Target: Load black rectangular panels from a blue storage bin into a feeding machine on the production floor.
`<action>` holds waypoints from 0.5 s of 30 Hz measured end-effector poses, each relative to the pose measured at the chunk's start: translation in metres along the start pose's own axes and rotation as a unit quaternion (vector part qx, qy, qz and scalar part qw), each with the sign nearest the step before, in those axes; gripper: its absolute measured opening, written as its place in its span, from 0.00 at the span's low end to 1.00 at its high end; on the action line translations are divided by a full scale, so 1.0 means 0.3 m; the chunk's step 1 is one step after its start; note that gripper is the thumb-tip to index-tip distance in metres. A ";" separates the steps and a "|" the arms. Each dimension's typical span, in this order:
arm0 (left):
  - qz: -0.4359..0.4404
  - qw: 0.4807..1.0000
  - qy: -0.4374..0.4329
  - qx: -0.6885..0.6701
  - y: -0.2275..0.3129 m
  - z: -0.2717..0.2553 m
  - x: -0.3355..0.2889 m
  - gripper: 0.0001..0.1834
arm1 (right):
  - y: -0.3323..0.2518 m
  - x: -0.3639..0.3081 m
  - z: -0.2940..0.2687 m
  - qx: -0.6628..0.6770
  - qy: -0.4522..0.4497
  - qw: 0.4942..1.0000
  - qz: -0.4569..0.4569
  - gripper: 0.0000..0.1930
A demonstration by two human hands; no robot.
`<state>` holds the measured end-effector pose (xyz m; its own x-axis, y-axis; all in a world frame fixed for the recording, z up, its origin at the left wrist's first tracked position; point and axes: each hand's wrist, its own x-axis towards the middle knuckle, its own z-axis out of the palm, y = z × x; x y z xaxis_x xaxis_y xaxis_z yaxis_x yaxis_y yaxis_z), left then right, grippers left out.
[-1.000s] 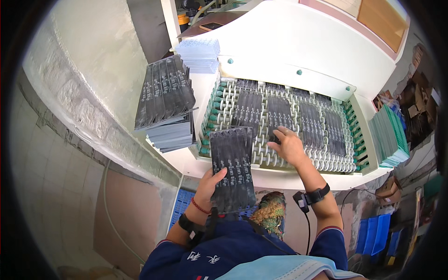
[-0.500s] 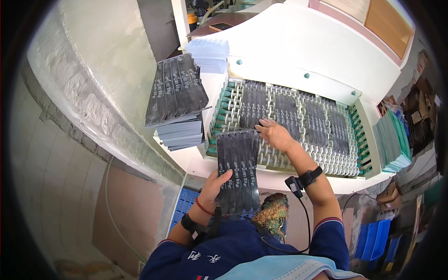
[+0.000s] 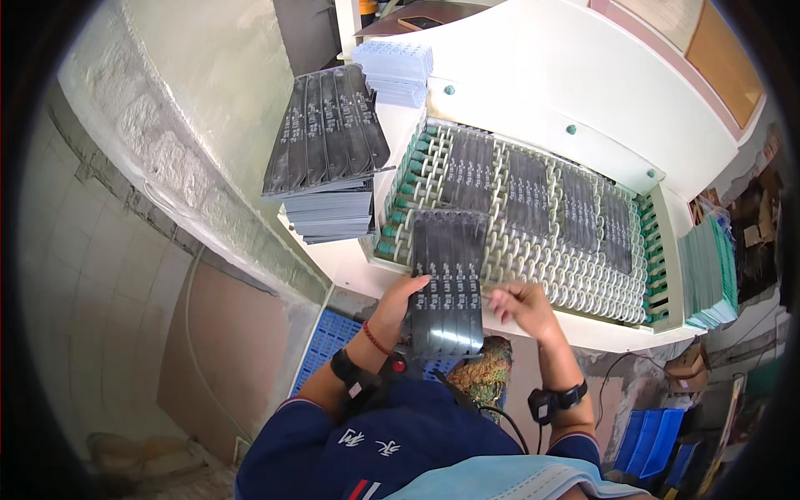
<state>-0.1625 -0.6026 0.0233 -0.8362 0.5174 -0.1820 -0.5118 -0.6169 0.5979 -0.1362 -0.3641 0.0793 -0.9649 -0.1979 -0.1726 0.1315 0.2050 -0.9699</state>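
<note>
My left hand (image 3: 400,302) grips a dark circuit board panel (image 3: 448,250) by its left edge, thumb on top. The panel is long, made of parallel strips with white print, and its far end overlaps the near edge of the roller conveyor (image 3: 533,271). Whether more panels lie beneath it, I cannot tell. My right hand (image 3: 527,312) is just right of the panel, fingers loosely bent and apart, with nothing visible in them. Several similar panels (image 3: 527,192) lie in a row on the conveyor's white rollers.
At the left stands a stack of dark panels (image 3: 327,125), with pale sheets (image 3: 392,71) behind it. The machine's white cover (image 3: 533,75) rises beyond the rollers. Green-edged boards (image 3: 707,271) stand at the right end. Blue bins (image 3: 650,442) sit low at the right.
My right hand has drawn back from the rollers toward me, to the panel's right side. The panel in my left hand has shifted right and up in view, as the whole view also moved.
</note>
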 end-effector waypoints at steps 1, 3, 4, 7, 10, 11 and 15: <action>0.000 1.000 0.004 -0.001 -0.001 0.008 0.005 0.17 | 0.011 -0.017 0.021 0.002 -0.004 1.000 0.002 0.11; 0.026 0.999 0.019 0.041 0.002 0.055 0.012 0.15 | 0.025 -0.044 0.050 -0.010 0.021 1.000 0.013 0.09; 0.022 0.999 0.021 0.045 0.000 0.064 0.009 0.15 | 0.027 -0.049 0.058 -0.015 0.047 0.999 0.011 0.08; 0.061 0.994 0.040 0.077 -0.030 0.066 0.014 0.16 | 0.039 -0.051 0.044 -0.016 0.066 0.997 0.041 0.08; 0.057 0.993 0.037 0.094 -0.032 0.063 0.005 0.17 | 0.045 -0.064 0.029 0.028 0.070 0.996 0.057 0.08; 0.051 0.993 0.042 0.094 -0.031 0.067 -0.001 0.17 | 0.041 -0.070 0.033 0.028 0.070 0.996 0.057 0.08; 0.040 0.995 0.048 0.084 -0.039 0.050 0.000 0.17 | 0.038 -0.090 0.080 -0.037 0.096 0.995 0.002 0.08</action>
<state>-0.1536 -0.5866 0.0281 -0.8921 0.4068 -0.1969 -0.4092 -0.5423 0.7338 -0.1033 -0.3795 0.0687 -0.9908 -0.0118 -0.1346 0.1261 0.2769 -0.9526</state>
